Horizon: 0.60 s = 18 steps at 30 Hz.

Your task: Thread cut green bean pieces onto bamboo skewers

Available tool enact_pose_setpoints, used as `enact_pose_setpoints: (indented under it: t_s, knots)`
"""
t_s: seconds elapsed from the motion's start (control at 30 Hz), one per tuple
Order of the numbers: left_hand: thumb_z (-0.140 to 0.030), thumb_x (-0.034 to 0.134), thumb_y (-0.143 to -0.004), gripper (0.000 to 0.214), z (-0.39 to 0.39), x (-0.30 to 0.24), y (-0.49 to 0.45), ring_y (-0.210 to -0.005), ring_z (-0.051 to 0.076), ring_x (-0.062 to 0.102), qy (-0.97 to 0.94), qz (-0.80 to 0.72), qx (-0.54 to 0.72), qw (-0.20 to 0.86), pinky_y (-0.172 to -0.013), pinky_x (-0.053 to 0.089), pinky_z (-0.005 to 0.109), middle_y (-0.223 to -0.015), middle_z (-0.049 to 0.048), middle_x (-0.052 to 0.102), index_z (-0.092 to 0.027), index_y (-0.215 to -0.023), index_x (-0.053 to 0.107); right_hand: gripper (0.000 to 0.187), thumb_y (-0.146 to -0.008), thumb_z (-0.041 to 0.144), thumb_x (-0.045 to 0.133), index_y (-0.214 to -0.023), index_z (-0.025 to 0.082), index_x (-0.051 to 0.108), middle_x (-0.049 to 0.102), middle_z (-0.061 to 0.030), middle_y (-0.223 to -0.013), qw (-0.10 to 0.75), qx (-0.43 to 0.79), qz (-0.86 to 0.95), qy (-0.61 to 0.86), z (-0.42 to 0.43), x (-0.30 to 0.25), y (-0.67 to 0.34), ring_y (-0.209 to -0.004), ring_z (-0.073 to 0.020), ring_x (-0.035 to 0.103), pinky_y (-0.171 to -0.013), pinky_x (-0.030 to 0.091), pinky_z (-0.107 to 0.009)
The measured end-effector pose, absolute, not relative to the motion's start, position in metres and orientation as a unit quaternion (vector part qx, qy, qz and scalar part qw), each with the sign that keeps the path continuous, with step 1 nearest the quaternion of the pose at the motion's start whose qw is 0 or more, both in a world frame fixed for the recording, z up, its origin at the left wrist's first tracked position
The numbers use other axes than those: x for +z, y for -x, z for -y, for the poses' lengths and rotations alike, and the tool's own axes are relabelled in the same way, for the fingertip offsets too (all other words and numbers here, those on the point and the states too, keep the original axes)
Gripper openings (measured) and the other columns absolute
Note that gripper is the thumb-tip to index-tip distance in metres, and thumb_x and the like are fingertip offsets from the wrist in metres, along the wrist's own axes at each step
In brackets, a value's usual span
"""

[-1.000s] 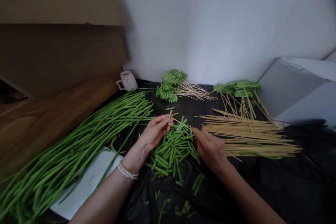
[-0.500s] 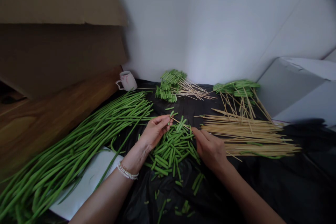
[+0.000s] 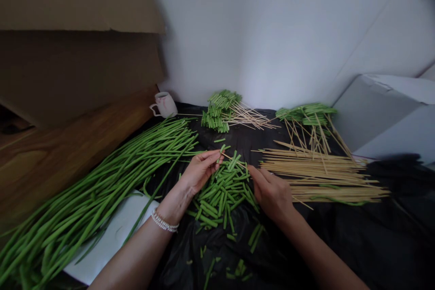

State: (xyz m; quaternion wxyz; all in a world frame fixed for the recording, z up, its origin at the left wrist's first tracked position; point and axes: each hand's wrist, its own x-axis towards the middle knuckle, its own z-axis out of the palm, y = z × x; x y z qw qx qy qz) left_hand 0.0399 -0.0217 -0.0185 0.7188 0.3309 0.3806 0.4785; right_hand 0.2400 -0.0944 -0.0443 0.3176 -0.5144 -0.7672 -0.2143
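Observation:
My left hand (image 3: 201, 170), with a white beaded bracelet at the wrist, pinches a short piece of green bean (image 3: 222, 148) between thumb and fingers. In my right hand (image 3: 272, 190) is a thin wooden skewer (image 3: 234, 157), closed in the fingers and pointing left. The skewer's tip meets the bean piece at my left fingertips; whether it has gone in I cannot tell. Beneath both hands lies a loose heap of cut bean pieces (image 3: 220, 195) on black plastic sheeting (image 3: 272, 253). Long uncut beans (image 3: 112, 186) are piled left of my left hand.
Bare skewers (image 3: 319, 174) lie in a stack at right. Behind are two piles of threaded bean skewers, one at the centre (image 3: 222, 108) and one at the right (image 3: 306, 113). A mug (image 3: 165, 105), a cardboard box (image 3: 81, 63) and a white box (image 3: 390, 118) stand around the edges.

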Motion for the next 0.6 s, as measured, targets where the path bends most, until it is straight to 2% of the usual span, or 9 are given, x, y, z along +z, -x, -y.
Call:
enact_pose_setpoints:
  t_s: [0.13, 0.3, 0.6]
  knots:
    - [-0.02, 0.085, -0.06, 0.025, 0.0256, -0.0209, -0.0444, -0.07, 0.009, 0.062, -0.338, -0.388, 0.48, 0.711, -0.068, 0.05, 0.018, -0.078, 0.0055, 0.072, -0.01, -0.081, 0.076, 0.03, -0.089, 0.012, 0.044, -0.108, 0.018, 0.066, 0.058, 0.002, -0.065, 0.307, -0.225, 0.771, 0.51, 0.0949, -0.0429, -0.2404, -0.055, -0.0109, 0.049, -0.055, 0.03, -0.027]
    - [-0.016, 0.082, -0.063, 0.024, 0.0204, -0.0219, -0.04, -0.066, 0.007, 0.06, -0.289, -0.38, 0.488, 0.731, -0.061, 0.049, 0.015, -0.076, 0.0045, 0.07, -0.009, -0.086, 0.075, 0.029, -0.088, 0.011, 0.047, -0.108, 0.018, 0.066, 0.062, 0.0019, -0.069, 0.335, -0.226, 0.754, 0.518, 0.0936, -0.0414, -0.244, -0.056, -0.0094, 0.051, -0.056, 0.032, -0.025]
    - [-0.012, 0.077, -0.07, 0.019, 0.0182, -0.0197, -0.0369, -0.068, 0.007, 0.061, -0.274, -0.352, 0.481, 0.755, -0.062, 0.051, 0.016, -0.08, 0.0052, 0.068, -0.008, -0.088, 0.073, 0.033, -0.086, 0.01, 0.044, -0.111, 0.018, 0.065, 0.061, 0.0015, -0.069, 0.306, -0.211, 0.771, 0.517, 0.0948, -0.0453, -0.241, -0.058, -0.0102, 0.052, -0.056, 0.031, -0.026]
